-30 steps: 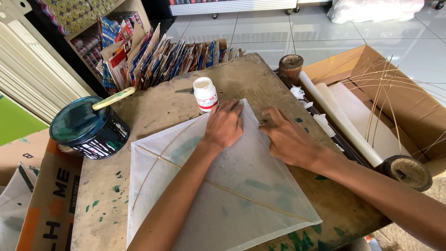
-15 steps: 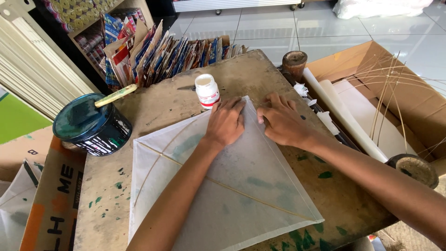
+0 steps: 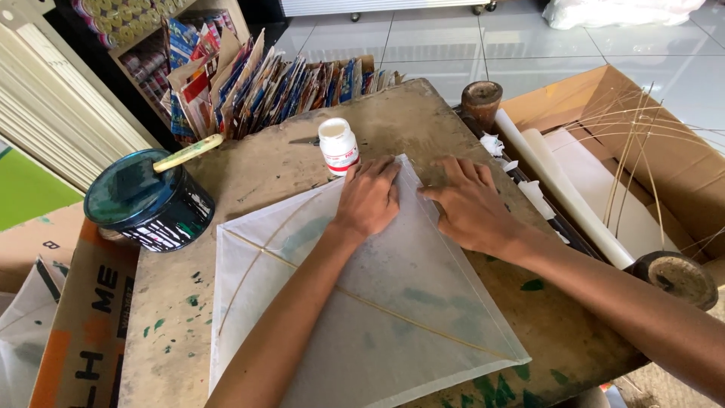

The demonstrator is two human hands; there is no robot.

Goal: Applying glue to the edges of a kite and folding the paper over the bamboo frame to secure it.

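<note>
**Pressing a paper kite flat on the work table**

Smoothing step, by the look of it: both palms lie on the top corner of the translucent white tissue-paper kite with thin bamboo spars [image 3: 362, 302], which rests on the worn, green-spotted wooden table [image 3: 272, 174]. Left hand [image 3: 368, 198]: fingers together, flat on the paper, gripping nothing. Right hand [image 3: 468, 208]: fingers slightly spread, flat across the kite's right upper edge, gripping nothing. The next move probably calls for even pressure along that edge, light enough not to tear the thin sheet.

Containers:
- Small white plastic bottle with red label and white cap [image 3: 337, 146], upright, just beyond the left fingertips; capped, contents not visible, likely glue.
- Dark teal round tin [image 3: 147, 200] at the table's left edge, lid on, pale-handled tool [image 3: 189, 152] resting across it; contents hidden.
- Open brown cardboard box [image 3: 664, 136] to the right, holding white paper rolls [image 3: 563, 200] and thin bamboo slivers [image 3: 642, 151].
- Shelf of colourful packets [image 3: 257, 83] behind the table.
</note>
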